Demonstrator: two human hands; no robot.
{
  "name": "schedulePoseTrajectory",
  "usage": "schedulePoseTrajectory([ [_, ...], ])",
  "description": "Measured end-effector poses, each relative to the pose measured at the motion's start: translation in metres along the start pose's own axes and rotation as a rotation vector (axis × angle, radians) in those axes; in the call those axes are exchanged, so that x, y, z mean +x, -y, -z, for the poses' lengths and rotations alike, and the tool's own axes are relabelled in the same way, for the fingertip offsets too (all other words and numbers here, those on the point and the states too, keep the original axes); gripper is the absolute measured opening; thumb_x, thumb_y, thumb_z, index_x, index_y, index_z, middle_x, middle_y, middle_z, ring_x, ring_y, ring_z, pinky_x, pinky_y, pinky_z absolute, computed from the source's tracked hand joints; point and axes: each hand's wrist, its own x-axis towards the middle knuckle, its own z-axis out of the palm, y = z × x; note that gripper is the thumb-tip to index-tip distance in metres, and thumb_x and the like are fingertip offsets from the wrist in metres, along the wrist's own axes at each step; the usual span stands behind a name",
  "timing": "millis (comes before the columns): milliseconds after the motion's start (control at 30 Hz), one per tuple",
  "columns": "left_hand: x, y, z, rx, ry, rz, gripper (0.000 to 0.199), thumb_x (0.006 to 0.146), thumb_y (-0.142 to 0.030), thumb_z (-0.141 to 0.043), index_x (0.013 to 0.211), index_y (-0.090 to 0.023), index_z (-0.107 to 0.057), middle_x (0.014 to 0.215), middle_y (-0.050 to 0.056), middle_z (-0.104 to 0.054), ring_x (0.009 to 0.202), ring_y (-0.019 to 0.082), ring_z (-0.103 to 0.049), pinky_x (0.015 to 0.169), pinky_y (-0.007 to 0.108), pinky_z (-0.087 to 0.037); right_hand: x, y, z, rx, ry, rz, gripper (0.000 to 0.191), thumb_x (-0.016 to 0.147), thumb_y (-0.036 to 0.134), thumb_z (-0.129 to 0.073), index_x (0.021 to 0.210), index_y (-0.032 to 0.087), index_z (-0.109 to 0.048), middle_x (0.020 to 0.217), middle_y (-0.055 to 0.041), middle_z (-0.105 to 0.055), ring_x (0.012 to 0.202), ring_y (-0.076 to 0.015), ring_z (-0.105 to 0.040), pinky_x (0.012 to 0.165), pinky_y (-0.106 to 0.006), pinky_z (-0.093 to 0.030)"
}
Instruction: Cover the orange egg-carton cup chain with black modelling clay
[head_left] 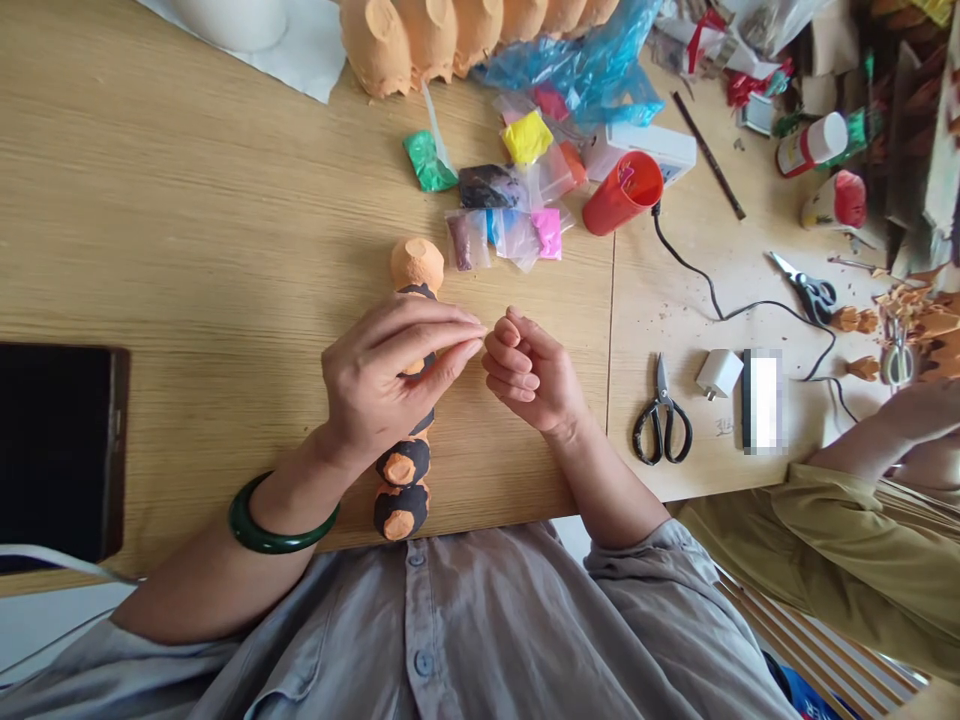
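My left hand [397, 370] is above a row of orange and black bumpy pieces [402, 464], its thumb and fingertips pressed together; anything between them is too small to make out. Its fingertips nearly meet my right hand [529, 370], whose fingers are curled with thumb and index finger pinched. Whatever the right hand pinches is also too small to tell. The row runs from near the table's front edge up to a plain orange end piece [417, 263], partly hidden beneath the left hand.
Beyond the hands lie a green packet [430, 161], a yellow packet [527, 137], a pink packet [547, 233] and a red cup [622, 194]. Black scissors [662, 420] and a white adapter [720, 374] lie right. A dark tablet [56, 455] is left. Another person's arm [892, 425] rests far right.
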Motion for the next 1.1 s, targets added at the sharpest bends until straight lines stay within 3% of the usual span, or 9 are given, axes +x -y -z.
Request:
schedulePoseTrajectory([
  [167,-0.004,0.0,-0.002,-0.004,0.02,-0.043,0.026,0.104,-0.017,-0.077,0.122,-0.036,-0.081,0.113,-0.002,-0.086,0.098,0.02,-0.084,0.092,0.038,-0.072,0.001,-0.003,0.002,-0.031,0.028,-0.024,0.054,0.122,0.031,-0.028,0.072,0.022,-0.046,0.052,0.0122,-0.027,0.039,-0.0059,-0.011,0.034,-0.013,-0.02],
  [267,-0.005,0.0,-0.003,0.045,0.035,-0.012,0.017,0.106,-0.023,-0.075,0.117,-0.035,-0.081,0.11,0.0,-0.086,0.095,0.021,-0.084,0.091,0.039,-0.073,0.0,-0.006,0.0,-0.1,-0.003,0.007,0.054,0.121,0.036,-0.036,0.071,0.022,-0.047,0.052,0.012,-0.03,0.04,-0.0052,-0.011,0.036,-0.013,-0.021],
  [400,-0.005,-0.001,-0.003,0.077,0.042,0.04,0.011,0.107,-0.028,-0.074,0.112,-0.035,-0.081,0.106,0.0,-0.086,0.093,0.022,-0.083,0.09,0.043,-0.073,-0.002,-0.011,0.0,-0.221,-0.058,0.144,0.052,0.116,0.047,-0.053,0.071,0.021,-0.053,0.052,0.0113,-0.035,0.042,-0.0042,-0.015,0.039,-0.015,-0.021],
  [667,-0.008,0.003,-0.005,0.055,0.049,-0.012,0.016,0.106,-0.023,-0.076,0.117,-0.033,-0.082,0.111,-0.001,-0.086,0.096,0.018,-0.083,0.093,0.035,-0.071,-0.012,-0.023,-0.002,-0.495,-0.23,0.43,0.046,0.103,0.06,-0.072,0.077,0.023,-0.064,0.059,0.0063,-0.049,0.049,-0.0071,-0.037,0.046,-0.02,-0.029],
  [867,-0.004,0.0,0.003,-0.01,-0.007,0.1,0.025,0.107,-0.019,-0.074,0.119,-0.039,-0.083,0.111,-0.002,-0.086,0.102,0.02,-0.084,0.098,0.037,-0.069,-0.011,-0.018,0.0,-0.432,-0.233,0.442,0.043,0.102,0.06,-0.073,0.082,0.022,-0.067,0.059,0.0068,-0.049,0.047,-0.0058,-0.036,0.044,-0.02,-0.025],
  [1100,-0.003,0.001,-0.001,0.087,0.025,0.091,0.01,0.108,-0.028,-0.075,0.107,-0.033,-0.083,0.105,-0.002,-0.087,0.095,0.02,-0.085,0.091,0.037,-0.071,-0.013,-0.02,0.0,-0.471,-0.25,0.411,0.042,0.103,0.057,-0.073,0.081,0.022,-0.066,0.06,0.0057,-0.054,0.048,-0.0068,-0.043,0.046,-0.021,-0.031],
])
